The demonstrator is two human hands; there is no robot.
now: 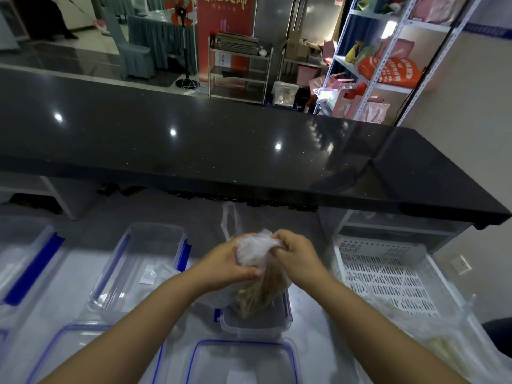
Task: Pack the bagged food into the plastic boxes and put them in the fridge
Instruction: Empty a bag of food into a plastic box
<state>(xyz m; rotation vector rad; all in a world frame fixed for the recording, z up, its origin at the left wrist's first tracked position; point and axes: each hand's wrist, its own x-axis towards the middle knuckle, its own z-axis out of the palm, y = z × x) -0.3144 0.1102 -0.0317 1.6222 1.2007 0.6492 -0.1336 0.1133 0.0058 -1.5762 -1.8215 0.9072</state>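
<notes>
Both hands grip one clear plastic bag of pale brown stringy food [256, 295]: left hand [230, 263] fingers pinch its neck, right hand [295, 254] fingers clutch the bunched top. Directly below the fingers sits a small clear blue-clipped plastic box [256, 322]. Risk: the thin film could slip or tear, spilling food beside the box.

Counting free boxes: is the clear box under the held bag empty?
Nearly: the clear blue-clipped plastic box shows bare bottom; the bag of tan food only dips in.

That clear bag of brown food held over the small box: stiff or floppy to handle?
Likely floppy: the bag bunches and crumples where the left hand and right hand pinch it. Contents sag low toward the small box, so probably bottom-heavy. The thin film may be slippery.
</notes>
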